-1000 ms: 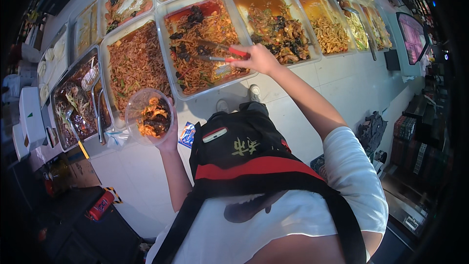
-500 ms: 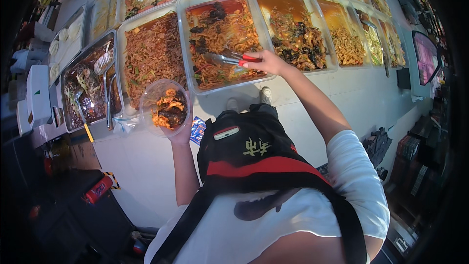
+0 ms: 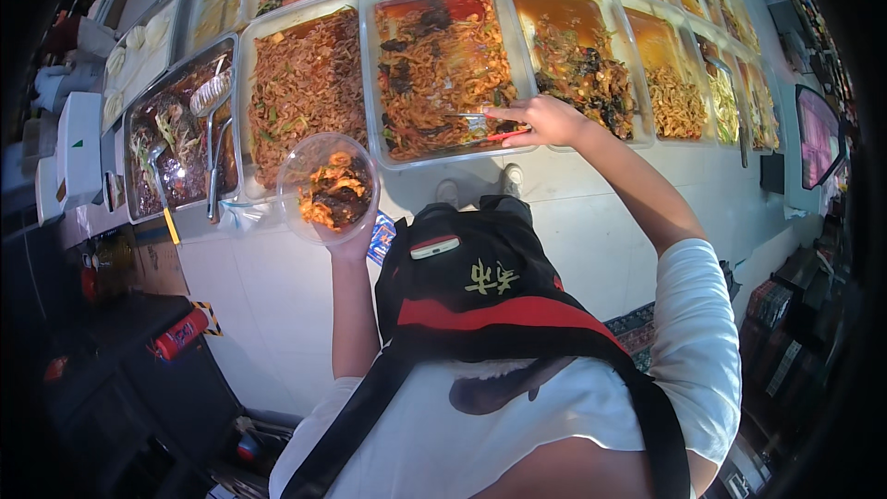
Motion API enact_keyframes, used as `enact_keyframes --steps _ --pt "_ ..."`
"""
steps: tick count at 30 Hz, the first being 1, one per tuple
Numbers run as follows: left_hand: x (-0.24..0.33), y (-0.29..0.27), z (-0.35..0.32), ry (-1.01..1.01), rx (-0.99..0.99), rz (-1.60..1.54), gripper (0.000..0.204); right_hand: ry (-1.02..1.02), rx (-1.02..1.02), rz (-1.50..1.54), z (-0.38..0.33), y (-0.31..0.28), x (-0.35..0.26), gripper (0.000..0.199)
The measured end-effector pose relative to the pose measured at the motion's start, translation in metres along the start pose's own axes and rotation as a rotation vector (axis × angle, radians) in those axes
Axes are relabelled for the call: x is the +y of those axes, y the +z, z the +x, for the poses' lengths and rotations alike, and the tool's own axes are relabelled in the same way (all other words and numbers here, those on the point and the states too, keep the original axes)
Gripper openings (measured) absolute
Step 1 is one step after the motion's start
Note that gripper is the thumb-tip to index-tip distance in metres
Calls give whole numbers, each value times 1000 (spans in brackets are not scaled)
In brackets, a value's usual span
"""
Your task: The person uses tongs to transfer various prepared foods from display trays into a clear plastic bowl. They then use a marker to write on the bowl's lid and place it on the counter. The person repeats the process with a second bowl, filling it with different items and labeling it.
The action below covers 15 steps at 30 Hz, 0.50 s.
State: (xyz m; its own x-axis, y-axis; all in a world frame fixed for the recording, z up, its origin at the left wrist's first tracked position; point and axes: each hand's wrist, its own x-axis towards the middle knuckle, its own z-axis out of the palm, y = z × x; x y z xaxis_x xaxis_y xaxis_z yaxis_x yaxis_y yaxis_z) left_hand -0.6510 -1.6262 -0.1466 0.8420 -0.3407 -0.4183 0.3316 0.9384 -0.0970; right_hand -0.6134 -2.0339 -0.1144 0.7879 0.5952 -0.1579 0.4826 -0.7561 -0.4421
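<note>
My left hand is wrapped round a clear round plastic tub and holds it up beside the trays. Saucy orange and dark pieces of food lie in the tub. My right hand grips metal tongs with red handles, their two arms spread apart. The tongs are low over the front right part of a clear tray of reddish shredded food with dark pieces. Their tips are hard to make out against the food.
A tray of brown shredded food stands left of it, and one with dark pieces to the right. Farther left, a dark tray holds a slotted ladle. A white box and a red extinguisher are at the left.
My right hand has moved right and slightly down, and the tongs' arms have spread wider. The tub stays in my left hand. The whole view has shifted slightly.
</note>
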Motion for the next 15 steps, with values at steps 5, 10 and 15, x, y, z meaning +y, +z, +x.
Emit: enact_keyframes --steps 5,10,15 --pt "4 -10 -1 47 15 150 71 27 -18 -259 7 6 0 61" --pt "-3 -11 -1 87 -22 325 60 121 3 -374 23 19 -13 52" --pt "-3 -11 0 49 25 138 66 167 68 -299 21 25 -20 44"
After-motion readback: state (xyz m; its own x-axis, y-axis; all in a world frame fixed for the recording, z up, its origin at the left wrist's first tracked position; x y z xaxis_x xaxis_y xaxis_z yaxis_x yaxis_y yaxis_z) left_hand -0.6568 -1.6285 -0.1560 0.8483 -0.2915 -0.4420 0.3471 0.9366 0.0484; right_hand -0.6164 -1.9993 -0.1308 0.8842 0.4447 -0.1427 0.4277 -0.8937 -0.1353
